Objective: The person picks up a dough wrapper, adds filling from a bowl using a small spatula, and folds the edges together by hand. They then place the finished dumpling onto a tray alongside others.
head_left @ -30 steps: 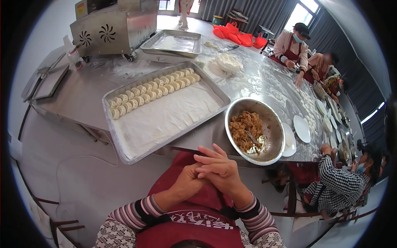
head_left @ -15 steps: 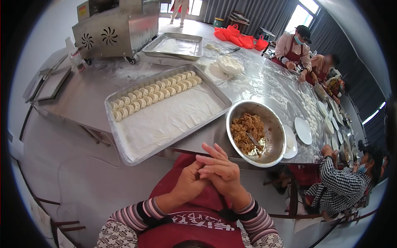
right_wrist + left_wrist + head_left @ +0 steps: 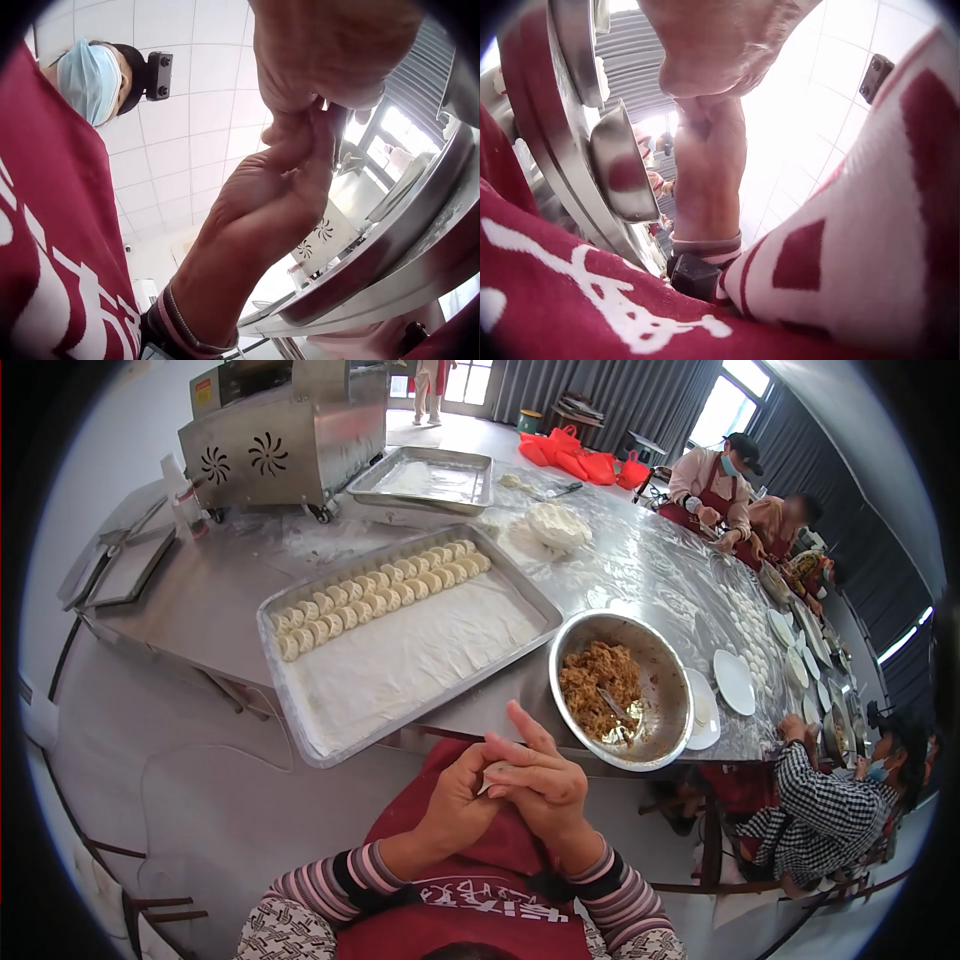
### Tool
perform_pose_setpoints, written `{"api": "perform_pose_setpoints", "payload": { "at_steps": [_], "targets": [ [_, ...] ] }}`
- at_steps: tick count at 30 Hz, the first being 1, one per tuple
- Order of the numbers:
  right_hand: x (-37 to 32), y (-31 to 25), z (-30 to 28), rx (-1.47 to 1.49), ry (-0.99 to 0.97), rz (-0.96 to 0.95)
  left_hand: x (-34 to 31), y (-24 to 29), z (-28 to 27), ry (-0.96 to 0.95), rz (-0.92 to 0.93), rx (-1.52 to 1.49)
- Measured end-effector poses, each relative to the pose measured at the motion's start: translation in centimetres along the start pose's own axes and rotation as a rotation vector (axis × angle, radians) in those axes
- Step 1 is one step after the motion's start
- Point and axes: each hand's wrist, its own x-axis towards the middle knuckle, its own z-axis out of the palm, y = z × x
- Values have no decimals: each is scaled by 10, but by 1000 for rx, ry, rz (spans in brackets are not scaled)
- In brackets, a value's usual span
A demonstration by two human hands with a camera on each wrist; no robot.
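Observation:
Low in the head view, my left hand (image 3: 458,800) and right hand (image 3: 545,785) meet above the apron. Between them a small piece of pale dough (image 3: 492,775) shows, pinched and mostly covered by the fingers. The left fingers are curled round it; the right hand's thumb side presses on it while some right fingers stretch forward. Both wrist views show the left hand (image 3: 727,45) (image 3: 262,202) and the right hand (image 3: 709,169) (image 3: 337,52) touching, with the dough hidden or too small to tell.
A tray (image 3: 420,705) holds rows of dumplings (image 3: 375,600) on a cloth. Right of it stands a metal bowl (image 3: 672,710) of brown filling (image 3: 600,685) with a spoon. Plates (image 3: 735,682), flour (image 3: 557,525), an empty tray (image 3: 480,485) and a machine (image 3: 260,455) lie beyond. People work at right.
My hands have shifted slightly on each other, and the pale dough shows more between them. The head view has moved a little. The person across the table has drawn their hands together.

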Motion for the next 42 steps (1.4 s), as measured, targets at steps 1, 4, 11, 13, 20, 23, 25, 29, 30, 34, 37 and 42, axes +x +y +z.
{"api": "perform_pose_setpoints", "payload": {
  "at_steps": [1,4,11,13,20,23,25,29,30,34,37,42],
  "targets": [
    [2,-4,1,1,1,-4,0,-1,-1,22,-31,-75],
    [6,-15,3,45,134,144,1,3,-2,19,-18,-14],
    [-2,2,0,6,148,-11,6,21,7,12,-41,63],
    [-1,3,-2,-47,116,-57,7,26,5,-40,-31,149],
    [3,-9,2,69,246,74,9,18,2,-21,-23,100],
    [-3,-4,1,69,217,47,9,20,5,-23,-20,79],
    [-10,2,2,52,185,28,9,18,6,-35,-32,62],
    [-10,-1,9,1,281,11,9,16,6,-12,-98,28],
    [-8,-3,10,2,339,42,10,16,6,-6,-96,30],
    [-13,-6,8,-137,354,66,10,19,8,2,-89,4],
    [-20,0,9,-245,356,51,9,19,10,-13,-114,-1],
    [-19,2,13,-246,408,14,10,19,10,-6,-144,-45]
  ]
}}
